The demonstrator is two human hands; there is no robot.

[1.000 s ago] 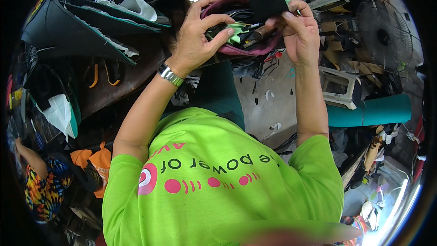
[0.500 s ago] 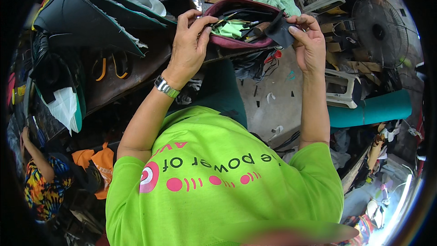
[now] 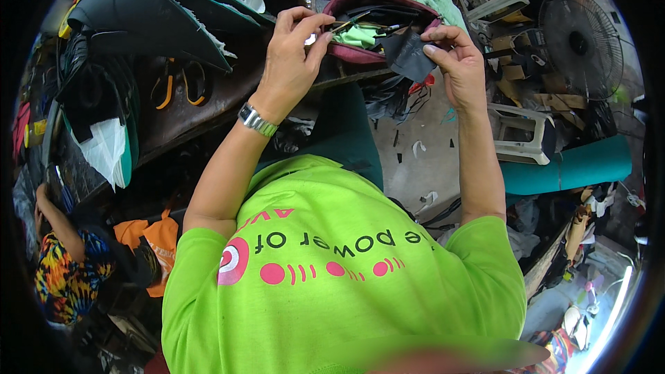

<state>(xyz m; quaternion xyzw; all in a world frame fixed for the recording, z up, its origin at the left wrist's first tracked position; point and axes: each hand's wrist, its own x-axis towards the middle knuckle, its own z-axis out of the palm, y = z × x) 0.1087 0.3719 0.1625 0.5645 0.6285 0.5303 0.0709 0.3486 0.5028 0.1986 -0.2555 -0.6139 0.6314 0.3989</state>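
A maroon zip pouch (image 3: 357, 54) lies open at the far edge of the dark workbench, with pens, thin sticks and a pale green cloth (image 3: 359, 36) inside. My left hand (image 3: 292, 55) is at the pouch's left end, thumb and index finger closing on its rim. At the right end, my right hand (image 3: 456, 61) pinches a small black sheet (image 3: 409, 55) between thumb and fingers. That sheet hangs over the pouch's front right rim and hides part of the contents.
Black panels with frayed edges (image 3: 156, 24) and orange-handled scissors (image 3: 165, 90) are on the left of the bench (image 3: 208, 107). To the right are plastic stools (image 3: 519, 135), a fan (image 3: 578, 41) and a teal roll (image 3: 589, 166). Another person (image 3: 69, 270) is at lower left.
My right hand has shifted left and slightly down with the black sheet, which now shows more of its face over the pouch. My left hand stays at the left end.
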